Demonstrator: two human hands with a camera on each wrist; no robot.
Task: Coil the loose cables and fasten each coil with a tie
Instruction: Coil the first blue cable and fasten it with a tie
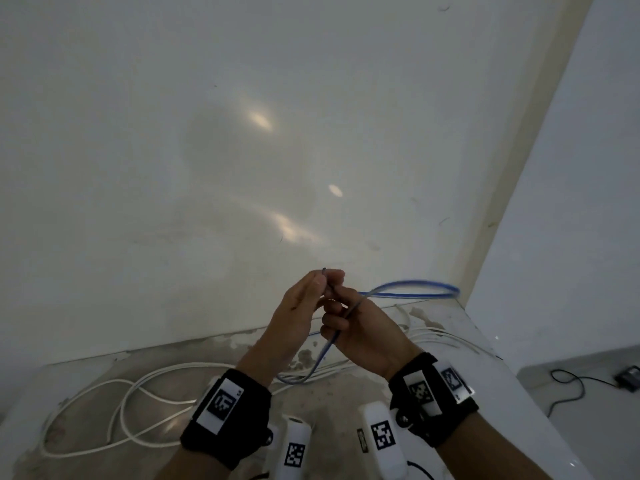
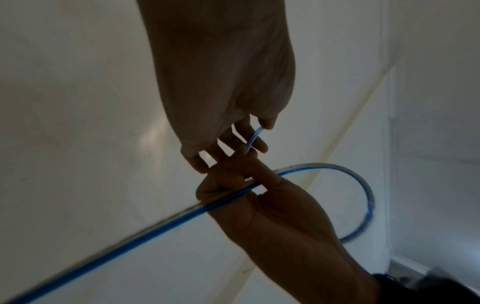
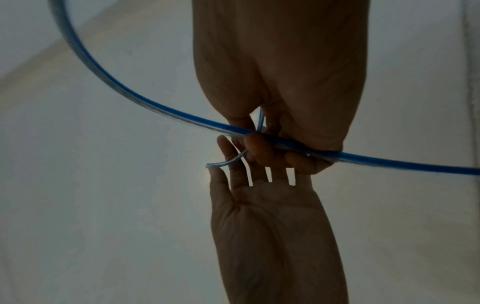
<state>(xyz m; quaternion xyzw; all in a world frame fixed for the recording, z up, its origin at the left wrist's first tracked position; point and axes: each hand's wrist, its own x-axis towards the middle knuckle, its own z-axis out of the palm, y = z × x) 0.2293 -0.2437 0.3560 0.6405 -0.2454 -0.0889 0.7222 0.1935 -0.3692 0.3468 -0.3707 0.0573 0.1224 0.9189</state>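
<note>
**Both hands on the blue cable, held up before the wall**

Far left, on the worn table top (image 1: 104, 368), we note loose white cables (image 1: 121, 403) lying in wide, untidy loops that run on behind our forearms toward the right edge. No tie shows on any of them.

Left of centre, our left hand (image 1: 298, 306) is raised above the table, a black wrist strap with a printed marker (image 1: 225, 407) on the forearm. Its fingers are nearly straight and set together, thumb alongside. The free end of the blue cable (image 1: 412, 289) sticks up between thumb and forefinger. From the right wrist view the end (image 3: 226, 162) lies across the fingertips by the thumb; we judge it a light pinch, not a fist.

Touching it on the right, our right hand (image 1: 367, 330) is curled round the same cable. In the left wrist view the strand passes under its bent fingers (image 2: 228, 185) and out on both sides.

Rightward from the hands the cable swings out in one flat loop in the air, blurred, then comes back through the right hand and drops to the table between our wrists.

Far right, on the floor, a black cord (image 1: 571, 386) leads to a small dark box (image 1: 628, 377), well apart from the table.
</note>
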